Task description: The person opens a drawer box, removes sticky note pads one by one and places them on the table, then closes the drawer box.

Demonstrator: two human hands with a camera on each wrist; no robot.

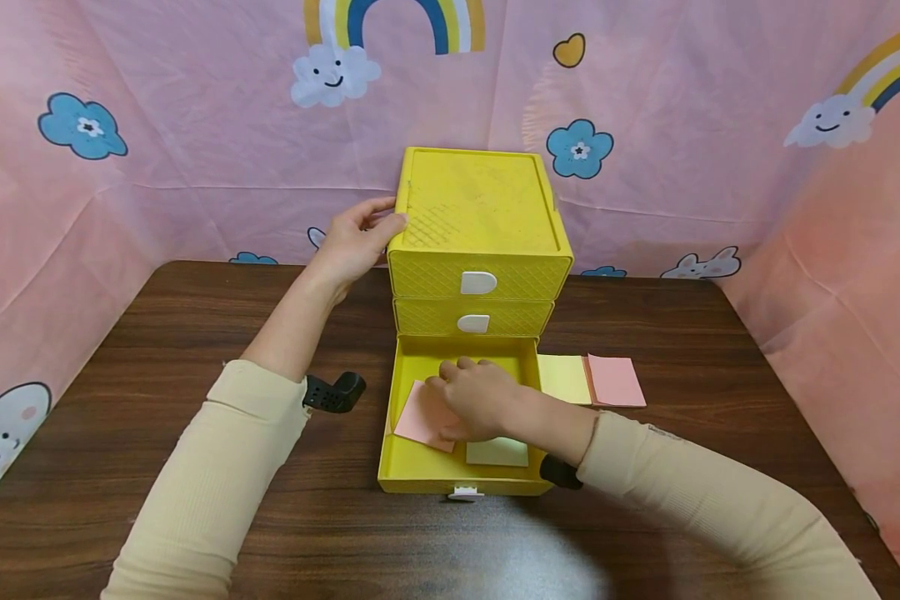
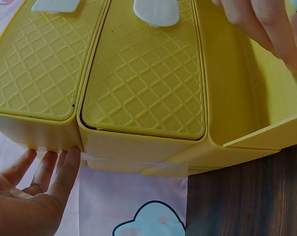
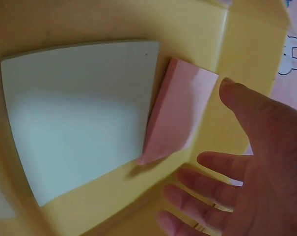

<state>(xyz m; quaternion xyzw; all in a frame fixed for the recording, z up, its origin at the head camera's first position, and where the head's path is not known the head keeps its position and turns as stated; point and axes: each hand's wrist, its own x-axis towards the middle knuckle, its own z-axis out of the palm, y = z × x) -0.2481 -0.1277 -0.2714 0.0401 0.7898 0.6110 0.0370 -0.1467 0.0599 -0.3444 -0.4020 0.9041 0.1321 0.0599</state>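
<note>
- left hand [image 1: 354,248] touches the yellow drawer unit's [image 1: 487,200] side, fingers extended.
- right hand [image 1: 482,402], fingers parted, empty, hovers over the open drawer [image 1: 427,353].
- pink pad [image 1: 418,418] lies askew by its left wall; probably light, bendable; best pinched at opposite edges.

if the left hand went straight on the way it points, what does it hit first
The yellow drawer unit: the left hand points at its left side wall. The fingertips look to be against that wall, though exact contact is hard to judge.
</note>
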